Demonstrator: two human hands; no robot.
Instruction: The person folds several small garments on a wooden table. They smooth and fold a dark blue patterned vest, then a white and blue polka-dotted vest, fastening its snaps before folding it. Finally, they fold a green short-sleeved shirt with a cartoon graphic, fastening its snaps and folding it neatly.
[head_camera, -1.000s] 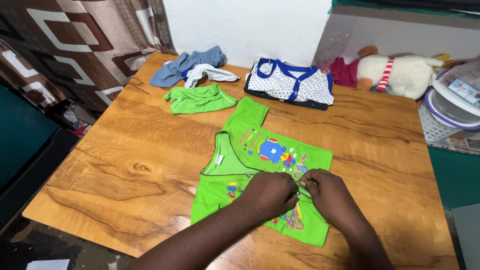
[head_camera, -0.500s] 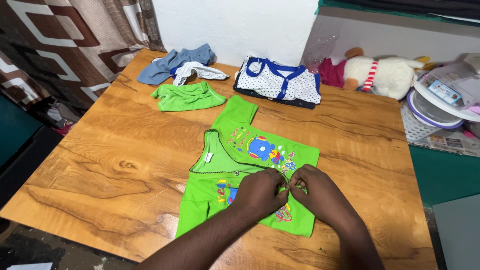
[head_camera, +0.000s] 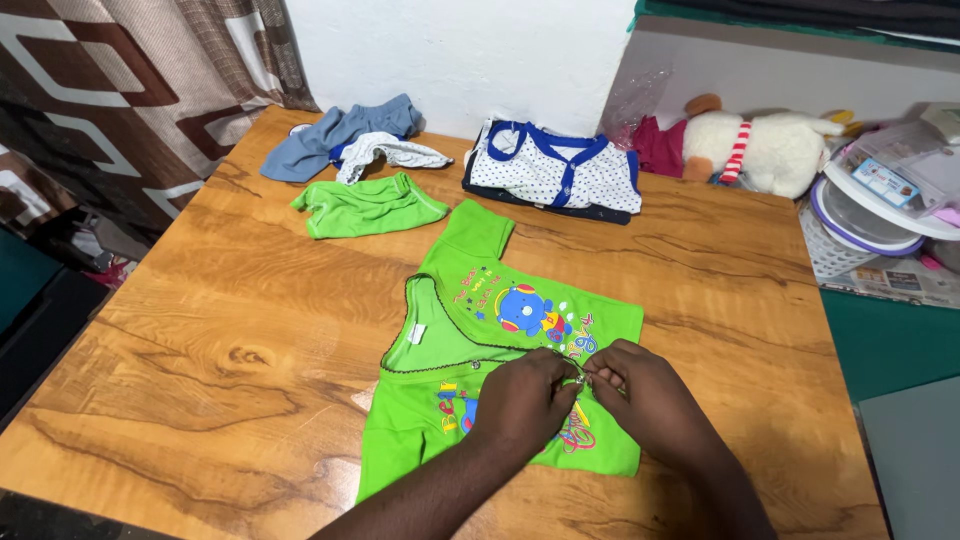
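A small bright green baby shirt (head_camera: 470, 290) with a colourful cartoon print lies flat on the wooden table (head_camera: 220, 330), collar to the left. My left hand (head_camera: 522, 400) and my right hand (head_camera: 633, 390) meet over its front opening. The fingertips of both pinch the two fabric edges together at a snap fastener near the lower part of the opening. One sleeve points away from me toward the far side of the table.
Green shorts (head_camera: 365, 205), a blue-grey garment (head_camera: 335, 135) with a white piece on it, and a folded white dotted top with blue trim (head_camera: 555, 170) lie at the far edge. A white plush toy (head_camera: 770, 145) and stacked plastic containers (head_camera: 880, 215) sit at the right.
My hands stay pinched together on the shirt's front opening, with only slight finger movement. The camera view has shifted a little, so the table contents appear moved.
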